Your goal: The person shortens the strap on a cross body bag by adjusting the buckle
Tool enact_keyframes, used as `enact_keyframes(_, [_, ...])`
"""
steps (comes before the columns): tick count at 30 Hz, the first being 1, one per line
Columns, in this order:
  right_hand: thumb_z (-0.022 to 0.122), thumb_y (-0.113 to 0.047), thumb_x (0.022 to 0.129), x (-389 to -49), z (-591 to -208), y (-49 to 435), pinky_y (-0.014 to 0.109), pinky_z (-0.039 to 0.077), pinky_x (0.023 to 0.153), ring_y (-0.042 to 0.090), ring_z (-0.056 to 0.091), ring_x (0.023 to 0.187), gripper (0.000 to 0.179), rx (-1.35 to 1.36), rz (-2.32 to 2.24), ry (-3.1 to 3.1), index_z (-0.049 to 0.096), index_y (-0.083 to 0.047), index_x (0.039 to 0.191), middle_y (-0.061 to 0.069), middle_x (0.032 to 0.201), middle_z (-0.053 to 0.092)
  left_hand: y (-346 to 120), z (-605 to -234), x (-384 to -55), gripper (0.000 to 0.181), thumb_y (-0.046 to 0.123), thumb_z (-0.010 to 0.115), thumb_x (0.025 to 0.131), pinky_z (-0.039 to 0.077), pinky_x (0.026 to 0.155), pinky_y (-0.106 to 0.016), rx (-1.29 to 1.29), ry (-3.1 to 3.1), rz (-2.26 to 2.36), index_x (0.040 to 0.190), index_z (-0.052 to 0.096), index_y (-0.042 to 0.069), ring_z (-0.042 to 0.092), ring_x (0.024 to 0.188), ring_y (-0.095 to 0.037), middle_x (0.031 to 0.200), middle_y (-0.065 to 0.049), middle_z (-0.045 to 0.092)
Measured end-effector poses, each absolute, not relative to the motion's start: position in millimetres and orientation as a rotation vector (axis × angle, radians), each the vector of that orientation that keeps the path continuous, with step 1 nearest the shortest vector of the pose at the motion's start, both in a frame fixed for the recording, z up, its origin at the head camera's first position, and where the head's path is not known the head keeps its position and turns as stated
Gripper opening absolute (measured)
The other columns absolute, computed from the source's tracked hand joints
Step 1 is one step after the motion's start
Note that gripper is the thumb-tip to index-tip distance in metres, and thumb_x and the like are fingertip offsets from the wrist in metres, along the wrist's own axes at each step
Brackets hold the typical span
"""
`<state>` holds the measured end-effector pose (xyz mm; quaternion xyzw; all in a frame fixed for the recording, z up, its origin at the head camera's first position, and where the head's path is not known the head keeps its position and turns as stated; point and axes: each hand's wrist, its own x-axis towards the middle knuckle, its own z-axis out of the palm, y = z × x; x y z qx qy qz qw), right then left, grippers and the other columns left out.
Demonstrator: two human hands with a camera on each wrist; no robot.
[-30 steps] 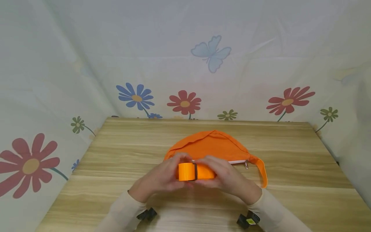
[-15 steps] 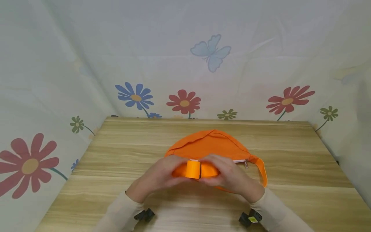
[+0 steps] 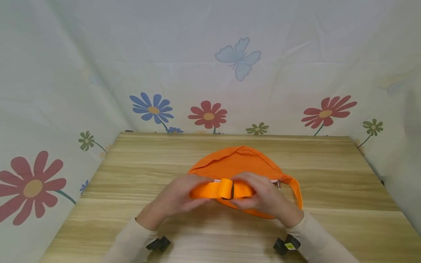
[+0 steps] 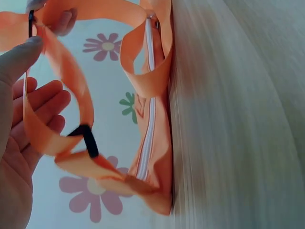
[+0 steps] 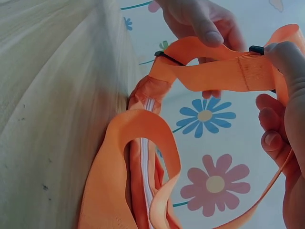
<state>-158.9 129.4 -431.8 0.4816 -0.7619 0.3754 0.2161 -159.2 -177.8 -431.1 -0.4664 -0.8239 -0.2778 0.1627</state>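
Observation:
An orange waist bag (image 3: pixel 241 163) lies on the table, its white zipper (image 4: pixel 152 125) facing me. Both hands are raised in front of it with its orange strap (image 3: pixel 209 190) stretched between them. My left hand (image 3: pixel 175 193) holds the strap between thumb and fingers, the webbing curving past its fingertips. At a black slider buckle (image 3: pixel 232 190), my right hand (image 3: pixel 267 195) pinches the strap; its thumb touches the buckle in the right wrist view. A folded strap loop stands up beside the buckle. Another black slider (image 4: pixel 89 141) sits lower on the strap, near the bag's end.
The wood-grain table (image 3: pixel 148 153) extends around the bag. A loose strap end (image 3: pixel 297 191) curls at the bag's right. Behind stands a white cloth backdrop (image 3: pixel 184 80) printed with flowers and a butterfly. Each wrist carries a small black camera (image 3: pixel 158 244).
The slider buckle and folded loop have shifted right with my right hand. My left hand has drawn left, so more strap shows between the hands. The bag stays in place.

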Motion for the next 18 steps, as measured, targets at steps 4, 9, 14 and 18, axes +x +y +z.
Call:
enact_keyframes(4, [0.088,-0.034,0.092,-159.2,-431.0,134.2,0.019,0.060,0.073,0.013,0.069,0.084,0.046,1.301,1.032,-2.126,0.068,-0.007,0.123,0.004,0.109,0.076,-187.2,-431.8,-159.0,0.056,0.019,0.095,0.082,0.065,0.094,-0.036,-1.313,-2.352,-0.787,0.132,0.072,0.008,0.076,0.107,-0.019,0.125,-0.004,0.079])
enact_keyframes(9, [0.088,-0.035,0.091,-159.8,-430.5,138.2,0.020,0.062,0.074,0.015,0.071,0.084,0.047,1.290,1.030,-2.124,0.068,-0.005,0.123,0.007,0.109,0.076,-201.1,-432.1,-158.1,0.055,0.020,0.094,0.083,0.065,0.096,-0.042,-1.284,-2.342,-0.770,0.131,0.072,0.008,0.075,0.112,-0.022,0.127,-0.004,0.078])
enact_keyframes(14, [0.077,-0.047,0.098,-160.9,-430.1,140.5,0.021,0.063,0.074,0.016,0.071,0.084,0.050,1.292,1.048,-2.108,0.068,-0.003,0.122,0.009,0.109,0.077,-213.7,-430.9,-155.6,0.056,0.021,0.095,0.083,0.062,0.103,-0.043,-1.242,-2.368,-0.801,0.133,0.072,0.010,0.072,0.122,-0.024,0.133,-0.004,0.076])
enact_keyframes(18, [0.073,-0.050,0.099,-163.1,-431.0,142.2,0.021,0.062,0.073,0.016,0.071,0.083,0.052,1.294,1.046,-2.075,0.068,-0.002,0.120,0.009,0.107,0.077,-223.3,-430.5,-153.7,0.057,0.020,0.095,0.082,0.057,0.110,-0.033,-1.204,-2.398,-0.842,0.134,0.073,0.012,0.071,0.126,-0.025,0.136,-0.004,0.075])
